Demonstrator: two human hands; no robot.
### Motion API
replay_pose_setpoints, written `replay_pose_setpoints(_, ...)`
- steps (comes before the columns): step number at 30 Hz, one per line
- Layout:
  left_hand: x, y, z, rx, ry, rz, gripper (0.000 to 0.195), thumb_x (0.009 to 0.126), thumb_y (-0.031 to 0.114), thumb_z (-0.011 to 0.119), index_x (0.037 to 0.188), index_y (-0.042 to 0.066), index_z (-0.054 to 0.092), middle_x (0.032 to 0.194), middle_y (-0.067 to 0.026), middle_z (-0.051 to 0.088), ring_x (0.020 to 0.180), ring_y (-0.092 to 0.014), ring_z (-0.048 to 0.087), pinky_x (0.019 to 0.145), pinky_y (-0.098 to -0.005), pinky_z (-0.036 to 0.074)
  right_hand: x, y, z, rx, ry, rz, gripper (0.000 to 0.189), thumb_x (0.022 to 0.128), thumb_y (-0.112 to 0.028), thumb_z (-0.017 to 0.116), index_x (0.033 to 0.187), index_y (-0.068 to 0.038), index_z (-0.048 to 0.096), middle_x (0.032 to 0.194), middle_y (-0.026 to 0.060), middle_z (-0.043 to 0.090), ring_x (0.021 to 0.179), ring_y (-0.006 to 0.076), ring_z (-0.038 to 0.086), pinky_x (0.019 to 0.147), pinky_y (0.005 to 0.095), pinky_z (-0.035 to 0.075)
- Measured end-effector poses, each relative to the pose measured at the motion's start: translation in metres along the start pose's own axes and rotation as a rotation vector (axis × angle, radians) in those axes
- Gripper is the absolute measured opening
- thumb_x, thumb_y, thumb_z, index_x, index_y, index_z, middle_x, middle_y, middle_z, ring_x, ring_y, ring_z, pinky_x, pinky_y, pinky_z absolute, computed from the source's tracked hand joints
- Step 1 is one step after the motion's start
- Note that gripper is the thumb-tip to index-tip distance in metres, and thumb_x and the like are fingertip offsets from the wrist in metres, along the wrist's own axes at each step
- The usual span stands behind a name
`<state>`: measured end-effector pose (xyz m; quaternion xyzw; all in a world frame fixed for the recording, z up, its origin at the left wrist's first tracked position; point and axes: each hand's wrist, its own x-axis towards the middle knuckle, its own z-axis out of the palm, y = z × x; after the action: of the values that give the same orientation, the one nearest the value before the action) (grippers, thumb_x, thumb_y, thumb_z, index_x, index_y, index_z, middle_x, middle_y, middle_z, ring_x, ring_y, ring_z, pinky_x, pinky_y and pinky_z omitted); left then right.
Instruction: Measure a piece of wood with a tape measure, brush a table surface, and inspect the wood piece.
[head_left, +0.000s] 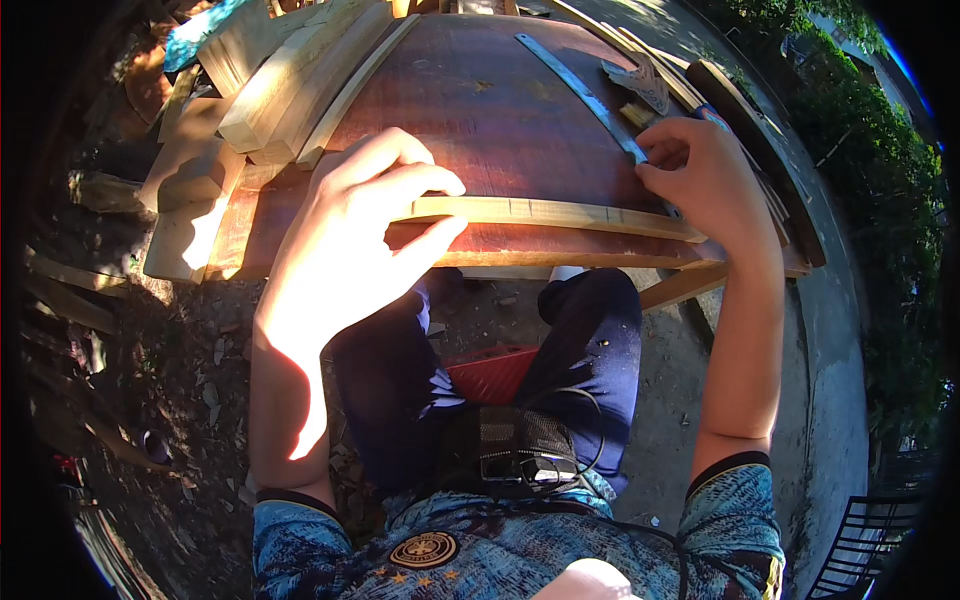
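A narrow wooden strip (559, 213) lies across the near part of a reddish-brown wooden tabletop (465, 112), with several dark marks across it. My left hand (360, 225) grips its left part between thumb and fingers; the palm covers that end. Above the strip's right end is my right hand (697, 172), thumb and forefinger bent close together over a metal ruler (577, 90). Part of the ruler is hidden under that hand, and whether the fingers hold it cannot be told. Behind the right hand shows a blue and red object (711, 115), mostly covered.
Thick timber pieces (281, 97) are stacked at the tabletop's left. A torn grey scrap (641, 81) and a brush-like object (637, 115) lie right of the ruler. Long boards (757, 150) line the right edge. Beneath me is a red plastic seat or crate (491, 373).
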<state>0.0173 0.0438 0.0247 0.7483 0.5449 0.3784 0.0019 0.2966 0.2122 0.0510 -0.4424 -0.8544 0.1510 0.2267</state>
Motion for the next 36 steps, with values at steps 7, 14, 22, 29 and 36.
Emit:
replay_pose_setpoints(7,0.011,-0.003,0.012,-0.018,-0.065,0.038,0.022,0.083,0.007,0.083,0.102,0.004,0.071,0.098,-0.0075,0.066,0.090,-0.026,0.068,0.079,-0.0358,0.056,0.007,-0.013,0.007,-0.178,0.093,0.082,0.041,0.076,-0.020,0.079,0.110,0.003,0.074,0.096,0.0194,0.075,0.091,0.0325,0.073,0.081,0.0415,0.057)
replay_pose_setpoints(14,0.012,0.000,0.023,0.003,-0.023,0.052,0.023,0.083,0.011,0.084,0.103,0.006,0.072,0.093,-0.0071,0.066,0.088,-0.026,0.069,0.075,-0.0365,0.055,0.020,-0.003,0.018,-0.365,0.126,-0.044,0.035,0.081,-0.024,0.075,0.104,0.002,0.073,0.094,0.0218,0.074,0.099,0.0384,0.071,0.086,0.0477,0.055)
replay_pose_setpoints(22,0.013,0.009,0.032,0.055,0.022,-0.002,0.021,0.081,0.010,0.084,0.099,0.007,0.074,0.090,-0.0062,0.066,0.087,-0.027,0.069,0.073,-0.0377,0.055,-0.045,-0.065,0.003,0.071,0.280,-0.110,0.032,0.090,-0.004,0.067,0.121,-0.001,0.070,0.073,0.0164,0.067,0.061,0.0324,0.064,0.061,0.0360,0.050)
replay_pose_setpoints(29,0.009,0.024,0.053,0.124,0.180,-0.041,0.021,0.079,0.017,0.084,0.094,0.010,0.071,0.089,-0.0045,0.065,0.083,-0.029,0.068,0.068,-0.0385,0.052,-0.107,-0.097,0.031,-0.003,0.147,-0.064,0.055,0.089,0.004,0.064,0.143,-0.007,0.063,0.063,0.0105,0.059,0.055,0.0129,0.053,0.060,0.0265,0.044)
replay_pose_setpoints(36,0.008,0.021,0.059,0.192,0.242,-0.024,0.026,0.073,0.023,0.086,0.087,0.010,0.068,0.083,-0.0060,0.059,0.082,-0.027,0.067,0.072,-0.0407,0.054,-0.104,-0.105,0.028,-0.030,0.085,-0.053,0.052,0.089,0.005,0.063,0.140,-0.006,0.066,0.062,0.0115,0.058,0.051,0.0132,0.049,0.054,0.0284,0.041)
